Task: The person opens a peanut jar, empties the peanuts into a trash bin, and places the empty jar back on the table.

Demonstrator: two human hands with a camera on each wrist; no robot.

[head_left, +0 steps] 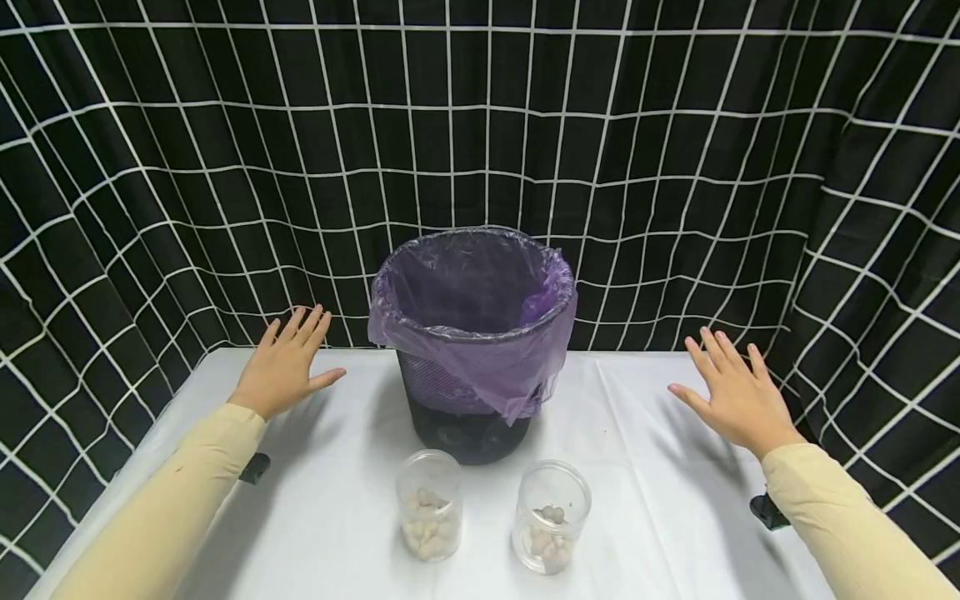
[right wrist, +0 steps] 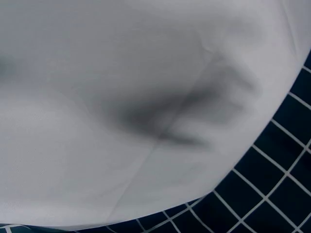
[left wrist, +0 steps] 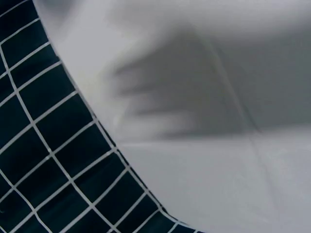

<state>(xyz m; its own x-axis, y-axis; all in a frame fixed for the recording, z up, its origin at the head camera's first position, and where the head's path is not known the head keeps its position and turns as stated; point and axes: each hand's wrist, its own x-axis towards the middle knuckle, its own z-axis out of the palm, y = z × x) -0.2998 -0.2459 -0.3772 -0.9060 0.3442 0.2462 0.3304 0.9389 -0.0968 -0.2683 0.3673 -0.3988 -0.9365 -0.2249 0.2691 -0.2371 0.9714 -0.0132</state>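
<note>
My left hand [head_left: 281, 367] is held palm down above the white tabletop, fingers straight and thumb out towards the bin. On the other side my right hand [head_left: 738, 396] hovers the same way, fingers spread, holding nothing. Between them stands a black mesh wastebasket [head_left: 472, 437] lined with a purple plastic bag [head_left: 480, 367] folded over its rim. In front of it are two clear plastic jars, a left jar [head_left: 430, 504] and a right jar [head_left: 551, 517], each partly filled with small pale, stone-like pieces. Both wrist views show only blurred hand shadows on the cloth.
A white cloth [head_left: 637, 500] covers the table, with a crease at the right. Black curtains [head_left: 480, 125] with a white grid enclose the back and both sides. A small dark device [head_left: 255, 468] sits under the left wrist, and another device [head_left: 768, 511] under the right.
</note>
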